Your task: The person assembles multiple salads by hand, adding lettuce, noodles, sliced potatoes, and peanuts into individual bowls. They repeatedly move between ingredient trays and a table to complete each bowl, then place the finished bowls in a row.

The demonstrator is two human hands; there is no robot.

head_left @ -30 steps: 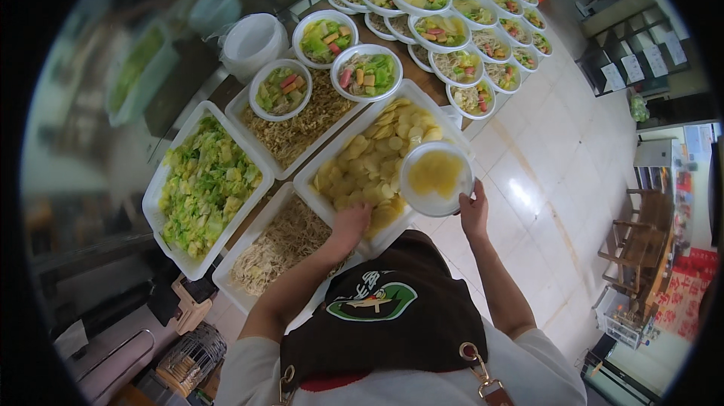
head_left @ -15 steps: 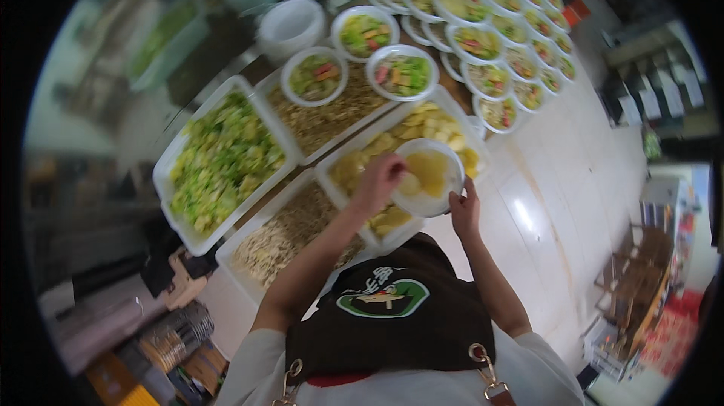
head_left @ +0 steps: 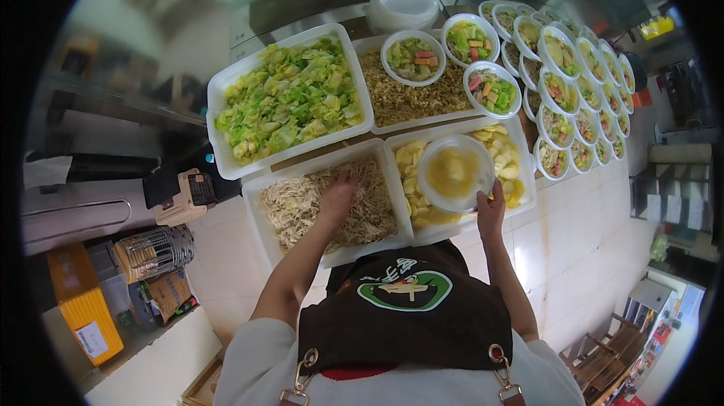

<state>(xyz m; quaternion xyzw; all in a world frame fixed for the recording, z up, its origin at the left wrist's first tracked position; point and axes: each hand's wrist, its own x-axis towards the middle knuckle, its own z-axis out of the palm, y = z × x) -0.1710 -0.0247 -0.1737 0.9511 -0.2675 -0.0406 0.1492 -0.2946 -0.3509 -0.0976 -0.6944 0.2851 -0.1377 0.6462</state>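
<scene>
My right hand [head_left: 491,208] grips the rim of a round white plastic bowl [head_left: 491,167] with thin yellow slices in it, which look like potato. This bowl is above a white tray [head_left: 530,199] of the same yellow slices [head_left: 415,180]. My left hand [head_left: 339,196] reaches into the neighbouring white tray [head_left: 260,234], its fingers curled into pale shredded strands [head_left: 294,214]; the fingertips are partly buried. Beyond lie a tray of chopped green lettuce-like leaves [head_left: 290,101] and one of brownish strands [head_left: 403,108].
Three filled bowls [head_left: 414,58] sit on and beside the brown-strand tray. A stack of bowls [head_left: 407,0] stands behind them. Many filled bowls [head_left: 558,97] are piled overlapping at the far right. A wire-caged heater [head_left: 156,254] and an orange-yellow crate [head_left: 87,308] are at the left.
My left hand has left the bowl and moved left into the pale strands. The right hand still holds the bowl over the yellow slices. The view has shifted, too.
</scene>
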